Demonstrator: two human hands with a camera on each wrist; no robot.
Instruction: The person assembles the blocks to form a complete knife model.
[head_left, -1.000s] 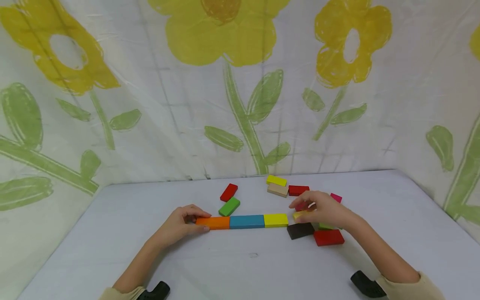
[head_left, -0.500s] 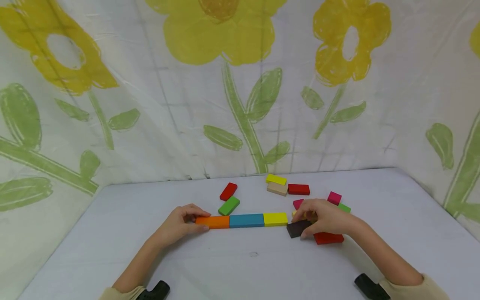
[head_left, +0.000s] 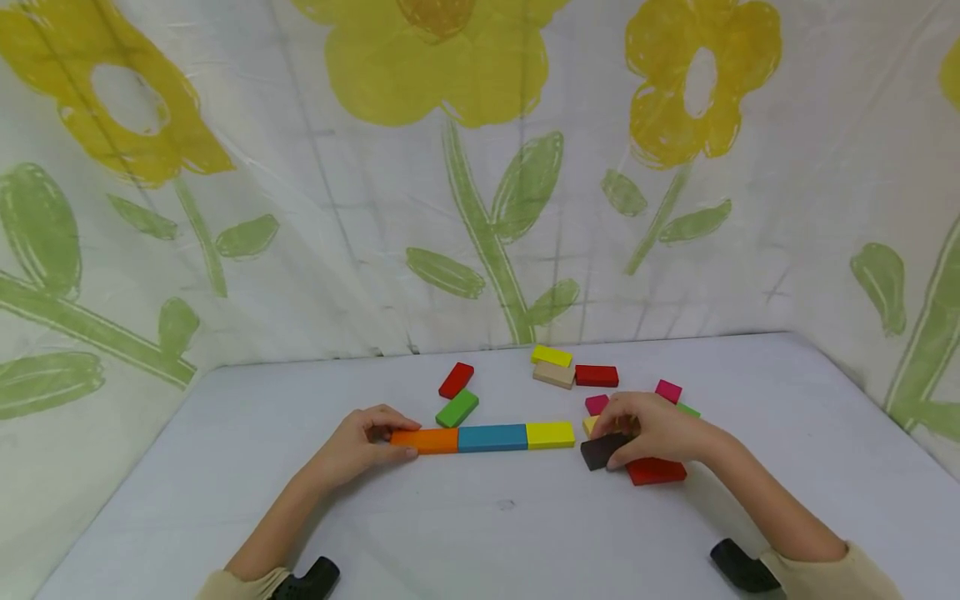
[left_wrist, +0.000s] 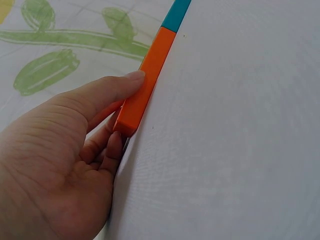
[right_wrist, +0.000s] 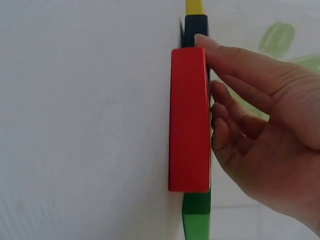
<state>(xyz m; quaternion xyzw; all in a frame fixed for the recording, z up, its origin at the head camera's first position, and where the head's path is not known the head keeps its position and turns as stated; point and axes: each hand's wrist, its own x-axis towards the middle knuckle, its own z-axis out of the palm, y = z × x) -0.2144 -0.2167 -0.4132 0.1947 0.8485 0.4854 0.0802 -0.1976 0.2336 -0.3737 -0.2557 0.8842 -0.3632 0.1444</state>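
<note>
Three blocks lie end to end in a straight row: an orange block [head_left: 435, 442], a blue block [head_left: 492, 437] and a yellow block [head_left: 551, 435]. My left hand [head_left: 367, 443] pinches the orange block's outer end, thumb on its near side, as the left wrist view also shows. Right of the row, my right hand [head_left: 656, 429] pinches a black block [head_left: 600, 452] between thumb and fingers. A small gap parts the black block from the yellow one. A red block [right_wrist: 189, 120] stands in front of the right hand in the right wrist view, partly covering the black block.
Behind the row lie a green block [head_left: 457, 408] and a red block [head_left: 456, 380]. Farther back are a yellow block [head_left: 552, 356], a tan block [head_left: 554, 375] and another red block [head_left: 597, 376]. Pink blocks [head_left: 669, 391] and a partly hidden green one lie around the right hand.
My right hand has come from above the pale yellow block down to the black block, gripped it and shifted it slightly right and back. The left hand stays on the orange block.
</note>
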